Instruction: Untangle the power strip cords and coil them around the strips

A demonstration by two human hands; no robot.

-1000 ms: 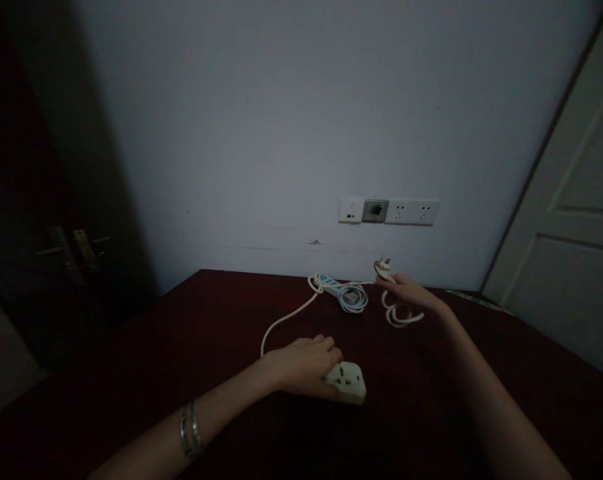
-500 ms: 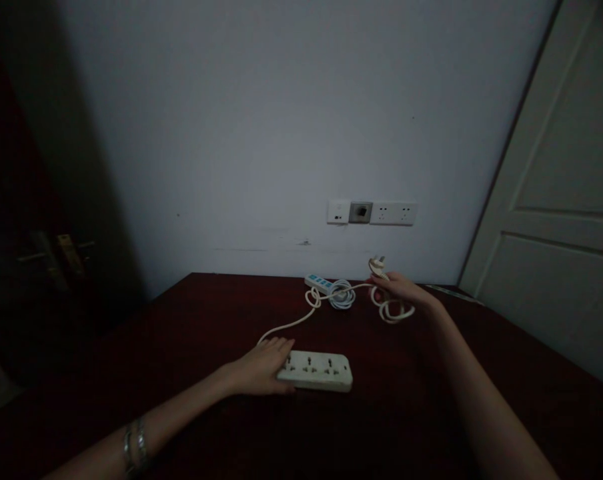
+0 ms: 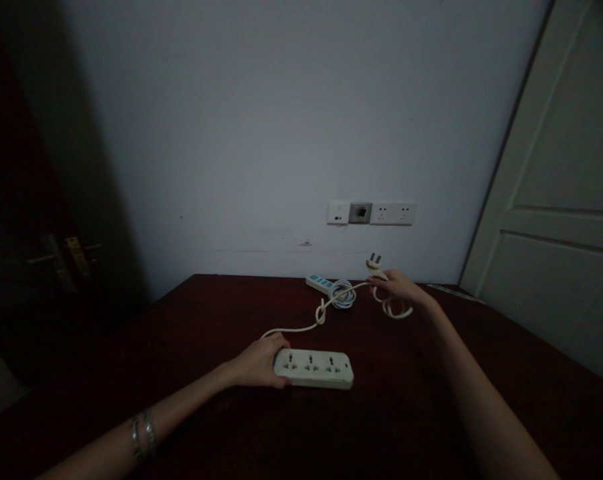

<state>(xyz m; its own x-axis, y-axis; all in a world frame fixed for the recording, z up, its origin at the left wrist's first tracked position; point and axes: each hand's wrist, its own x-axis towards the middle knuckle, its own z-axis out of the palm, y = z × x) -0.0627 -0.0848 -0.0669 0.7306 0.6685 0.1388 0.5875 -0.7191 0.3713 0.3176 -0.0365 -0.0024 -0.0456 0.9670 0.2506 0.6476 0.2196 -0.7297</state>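
Note:
A white power strip (image 3: 312,369) lies on the dark red table, its sockets facing up. Gripping its left end is my left hand (image 3: 262,362), thumb at the near side and fingers at the far side. The strip's white cord (image 3: 292,330) runs from behind that hand, through a loose knot (image 3: 321,312), to my right hand (image 3: 396,285). My right hand is closed on the cord just below its plug (image 3: 374,263), whose prongs point up. Loose coils of the cord (image 3: 398,311) hang beneath my right hand.
A second power strip (image 3: 319,284) with blue sockets and a coiled cord (image 3: 342,294) lies at the back of the table (image 3: 221,300). Wall sockets (image 3: 392,214) are set above it. A white door (image 3: 556,253) stands at the right, a dark door with a handle (image 3: 76,257) at the left.
My left hand has shifted left, from lying over the strip to grasping its end. The cord's knot looks narrower and sits lower and further right. The plug has turned slightly more upright.

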